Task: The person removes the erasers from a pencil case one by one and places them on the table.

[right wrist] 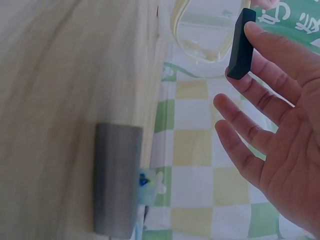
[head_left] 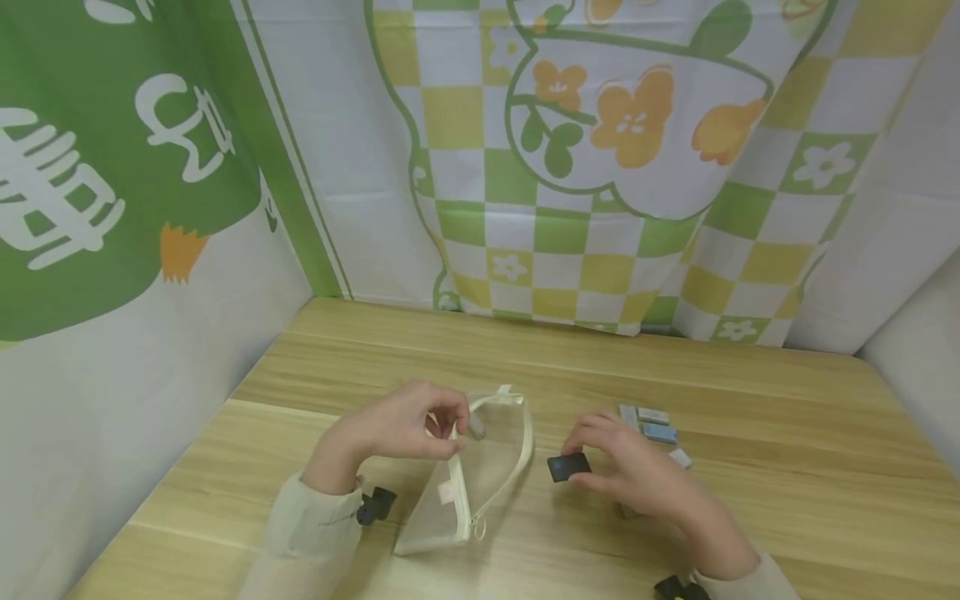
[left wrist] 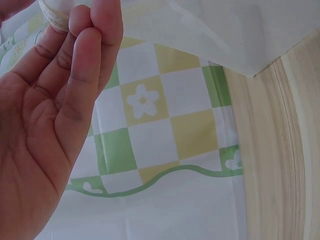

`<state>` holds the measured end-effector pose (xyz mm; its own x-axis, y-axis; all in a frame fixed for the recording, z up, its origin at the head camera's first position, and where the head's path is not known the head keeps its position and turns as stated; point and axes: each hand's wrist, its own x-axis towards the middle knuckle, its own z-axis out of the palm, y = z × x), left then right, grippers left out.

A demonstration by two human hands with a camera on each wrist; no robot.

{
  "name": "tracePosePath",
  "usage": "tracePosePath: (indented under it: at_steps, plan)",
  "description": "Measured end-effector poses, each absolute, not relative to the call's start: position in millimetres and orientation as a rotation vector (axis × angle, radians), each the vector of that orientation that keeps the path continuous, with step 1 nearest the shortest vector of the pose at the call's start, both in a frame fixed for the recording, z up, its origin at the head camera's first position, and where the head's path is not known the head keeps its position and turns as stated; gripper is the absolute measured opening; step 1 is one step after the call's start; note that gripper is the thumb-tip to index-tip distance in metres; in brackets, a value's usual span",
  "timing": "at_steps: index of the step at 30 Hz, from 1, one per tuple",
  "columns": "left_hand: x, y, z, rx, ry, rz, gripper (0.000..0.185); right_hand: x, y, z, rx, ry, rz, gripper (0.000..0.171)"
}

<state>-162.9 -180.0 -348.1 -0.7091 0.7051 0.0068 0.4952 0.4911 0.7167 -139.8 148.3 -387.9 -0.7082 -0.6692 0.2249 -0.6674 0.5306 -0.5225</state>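
The fingers (left wrist: 95,45) of the left hand (head_left: 401,429) are curled and pinch the cream rim of a mesh pouch (head_left: 472,479), holding its mouth open and lifted a little off the wooden surface (head_left: 787,500); the left wrist view shows the rim's edge caught between fingertips and thumb, with the sheer mesh (left wrist: 210,30) hanging past them. The fingers (right wrist: 270,55) of the right hand (head_left: 637,475) grip a small dark block (head_left: 568,466) by its edge, held just to the right of the pouch's mouth and apart from it; in the right wrist view the block (right wrist: 241,44) stands upright against the fingertips with the pouch's looped rim (right wrist: 200,40) beyond it. The pouch lies near the middle of the surface, its zipped end toward the front edge and its open end toward the back edge. Behind the right hand, toward the back right, a few small blocks lie close together: a grey one (head_left: 628,414), a pale one (head_left: 652,414), a blue one (head_left: 660,432) and a white one (head_left: 680,457). The right wrist view shows another grey block (right wrist: 116,180) lying flat on the surface. A checked green, yellow and white cloth (head_left: 585,208) with flowers hangs along the back edge, and a green and white cloth (head_left: 112,167) along the left edge.
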Motion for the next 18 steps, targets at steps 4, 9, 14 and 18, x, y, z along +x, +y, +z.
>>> tracePosePath:
  at_steps: [4, 9, 14, 18]
  plan:
    - [-163, -180, -349, 1.021, 2.45, 1.039, 0.006, -139, 153, -391, -1.202, 2.752, -0.932, 0.025]
    - [-163, -180, -350, 1.027, 2.456, 1.023, 0.007, -137, 157, -395, -1.197, 2.744, -0.946, 0.026]
    - [-163, -179, -349, 1.03, 2.46, 1.011, 0.007, -134, 165, -394, -1.17, 2.748, -0.963, 0.029]
    - [-164, -179, -349, 1.029, 2.464, 1.007, 0.007, -134, 170, -392, -1.138, 2.751, -0.951, 0.028]
